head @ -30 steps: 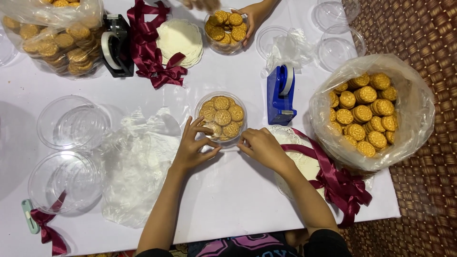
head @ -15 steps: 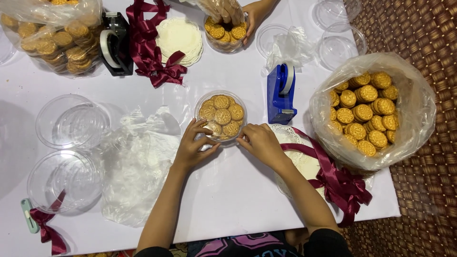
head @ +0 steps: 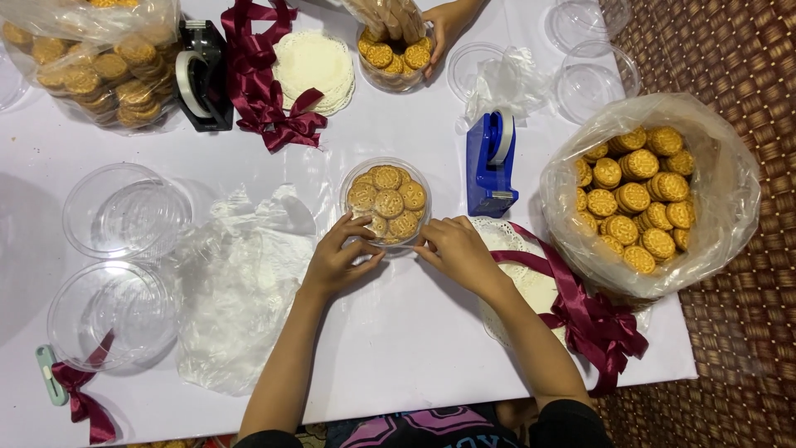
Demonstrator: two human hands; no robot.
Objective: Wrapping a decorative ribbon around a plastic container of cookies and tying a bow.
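Gripping the near rim of a round clear tub (head: pixel 385 203) from both sides, fingers (head: pixel 352 226) of the left hand (head: pixel 338 259) curl on its left-front edge w/ thumb (head: pixel 371 260) along the front, while the right hand (head: pixel 456 253) pinches the right-front edge. Both sets of fingers are closed on the tub, not released. Tub sits mid-tabletop (head: pixel 398 348), upright, filled w/ round golden biscuits (head: pixel 387 202) laid flat in a ring around one in the centre.

Just left of the left hand: crumpled clear plastic sheet (head: pixel 236 290). Further left, two empty clear tubs (head: pixel 124 211) (head: pixel 112 315), the nearer one w/ a maroon ribbon bow (head: pixel 83 402) at its edge. Right of the right hand, touching the forearm: white paper doilies (head: pixel 531 290) under a maroon ribbon bunch (head: pixel 593 319). Beyond the tub, to its right, a blue tape dispenser (head: pixel 491 166). Far right, a big clear bag of biscuits (head: pixel 647 195), open at the top.

Far side of tabletop: another person's hands (head: pixel 444 25) at a second biscuit tub (head: pixel 394 58), one in a clear glove. Near it a doily stack (head: pixel 313 70), more maroon ribbon (head: pixel 261 75), a black tape dispenser (head: pixel 203 79), and a second bag of biscuits (head: pixel 91 62) top left. Empty clear lids (head: pixel 593 79) top right.
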